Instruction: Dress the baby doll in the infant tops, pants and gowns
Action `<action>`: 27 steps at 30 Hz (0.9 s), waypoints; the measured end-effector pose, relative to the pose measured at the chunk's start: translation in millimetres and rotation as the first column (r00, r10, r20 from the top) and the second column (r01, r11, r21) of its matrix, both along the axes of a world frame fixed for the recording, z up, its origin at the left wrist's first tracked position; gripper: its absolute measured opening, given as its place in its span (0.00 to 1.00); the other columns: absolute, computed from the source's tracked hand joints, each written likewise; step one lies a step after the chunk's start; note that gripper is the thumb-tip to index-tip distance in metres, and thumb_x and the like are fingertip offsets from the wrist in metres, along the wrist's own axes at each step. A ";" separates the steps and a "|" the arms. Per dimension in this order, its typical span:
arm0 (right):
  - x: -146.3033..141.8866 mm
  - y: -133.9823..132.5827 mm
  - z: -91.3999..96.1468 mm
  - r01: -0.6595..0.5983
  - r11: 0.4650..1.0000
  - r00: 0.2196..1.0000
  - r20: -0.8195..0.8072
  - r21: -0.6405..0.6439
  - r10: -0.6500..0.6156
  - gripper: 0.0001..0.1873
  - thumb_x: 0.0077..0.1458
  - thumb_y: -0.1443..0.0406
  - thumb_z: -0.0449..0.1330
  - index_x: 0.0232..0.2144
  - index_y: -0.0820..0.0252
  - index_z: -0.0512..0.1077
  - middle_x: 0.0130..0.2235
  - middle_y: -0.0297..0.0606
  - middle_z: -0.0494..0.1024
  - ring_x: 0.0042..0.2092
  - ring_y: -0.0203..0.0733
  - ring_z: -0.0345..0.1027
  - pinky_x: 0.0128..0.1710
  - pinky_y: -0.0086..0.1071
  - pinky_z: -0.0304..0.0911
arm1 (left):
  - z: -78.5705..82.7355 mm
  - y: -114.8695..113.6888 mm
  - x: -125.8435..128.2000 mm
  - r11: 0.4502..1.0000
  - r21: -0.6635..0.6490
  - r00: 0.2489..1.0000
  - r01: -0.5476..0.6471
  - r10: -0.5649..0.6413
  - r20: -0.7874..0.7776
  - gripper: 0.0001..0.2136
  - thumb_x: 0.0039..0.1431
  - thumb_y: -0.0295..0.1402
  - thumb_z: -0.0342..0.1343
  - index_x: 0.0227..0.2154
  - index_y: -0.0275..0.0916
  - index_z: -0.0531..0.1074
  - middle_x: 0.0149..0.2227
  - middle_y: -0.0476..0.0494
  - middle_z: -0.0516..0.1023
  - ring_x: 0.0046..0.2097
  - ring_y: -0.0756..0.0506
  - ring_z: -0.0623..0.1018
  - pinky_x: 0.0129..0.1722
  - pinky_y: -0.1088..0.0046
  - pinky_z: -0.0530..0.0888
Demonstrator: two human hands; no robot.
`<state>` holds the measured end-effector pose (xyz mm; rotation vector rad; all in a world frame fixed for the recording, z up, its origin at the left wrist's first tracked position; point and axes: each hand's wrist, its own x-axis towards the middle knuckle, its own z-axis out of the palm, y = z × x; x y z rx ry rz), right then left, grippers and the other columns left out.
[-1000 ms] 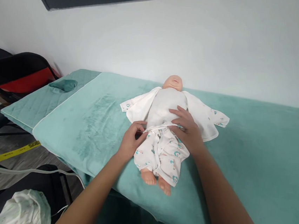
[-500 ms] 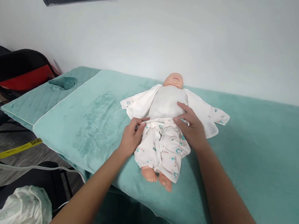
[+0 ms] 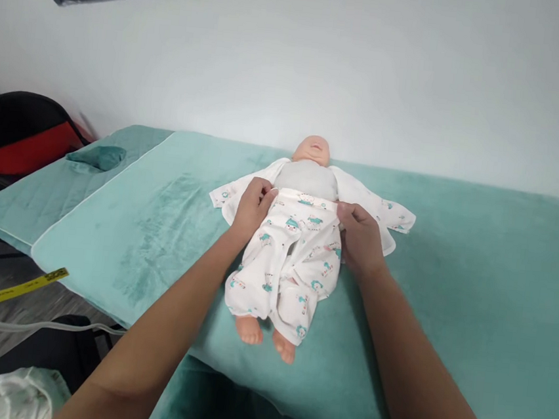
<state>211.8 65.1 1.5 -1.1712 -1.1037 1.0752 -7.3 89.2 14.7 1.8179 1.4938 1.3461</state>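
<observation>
A baby doll [image 3: 311,149] lies on its back on a teal padded table [image 3: 475,281], head toward the wall, bare feet toward me. It wears white printed trousers [image 3: 289,256] and lies on an open white printed jacket [image 3: 382,213]. My left hand [image 3: 251,207] grips the trousers' waistband at the doll's left-hand side in view. My right hand [image 3: 360,236] grips the waistband on the other side. Both hands are closed on the cloth, with the waistband high on the doll's chest.
A small teal cloth [image 3: 97,157] lies on the quilted pad at the far left. A black and red chair [image 3: 17,138] stands beyond it. Below the table edge are yellow tape [image 3: 9,289], a tube [image 3: 41,326] and a bundled white garment [image 3: 14,398].
Both hands have pulled the trousers' waistband from the doll's waist up to its chest. The view has shifted slightly to the right.
</observation>
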 end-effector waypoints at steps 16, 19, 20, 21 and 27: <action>1.6 53.3 22.1 0.034 0.957 0.648 0.722 0.289 -0.241 0.12 0.59 0.54 0.55 0.29 0.53 0.68 0.26 0.33 0.71 0.30 0.43 0.62 0.32 0.36 0.56 | 2.7 61.3 2.8 0.997 -0.067 0.998 -0.028 0.024 -0.055 0.08 0.62 0.34 0.51 0.30 0.43 0.58 0.22 0.55 0.63 0.27 0.48 0.66 0.31 0.72 0.59; -1.1 67.4 17.9 0.087 0.971 0.752 0.625 0.221 -0.209 0.13 0.57 0.54 0.57 0.26 0.54 0.66 0.24 0.30 0.67 0.29 0.40 0.59 0.31 0.33 0.55 | -0.8 61.3 -0.2 0.995 -0.097 0.999 0.022 -0.026 -0.038 0.08 0.61 0.35 0.53 0.28 0.42 0.61 0.22 0.54 0.64 0.27 0.48 0.66 0.31 0.72 0.60; -2.2 68.4 15.6 0.099 0.974 0.785 0.585 0.204 -0.203 0.14 0.56 0.53 0.58 0.26 0.54 0.66 0.24 0.30 0.67 0.30 0.39 0.59 0.31 0.33 0.56 | -0.4 59.9 -2.8 0.993 -0.114 0.998 0.045 -0.049 -0.034 0.08 0.61 0.36 0.54 0.28 0.42 0.62 0.22 0.54 0.65 0.27 0.48 0.66 0.30 0.72 0.60; -3.3 67.9 13.5 0.112 0.975 0.812 0.547 0.194 -0.202 0.14 0.55 0.53 0.59 0.26 0.55 0.66 0.26 0.30 0.68 0.30 0.39 0.60 0.32 0.33 0.57 | 0.9 58.0 -5.9 0.988 -0.136 0.997 0.070 -0.075 -0.026 0.09 0.60 0.36 0.55 0.28 0.41 0.63 0.22 0.53 0.66 0.28 0.48 0.66 0.30 0.72 0.61; -5.9 56.7 15.9 0.189 0.962 0.819 0.508 0.199 -0.266 0.13 0.51 0.53 0.63 0.29 0.54 0.69 0.31 0.34 0.74 0.34 0.42 0.66 0.35 0.36 0.63 | 18.7 42.9 -29.8 0.836 -0.440 0.944 0.328 -0.280 0.172 0.13 0.59 0.42 0.55 0.25 0.40 0.65 0.23 0.52 0.69 0.24 0.50 0.68 0.25 0.73 0.66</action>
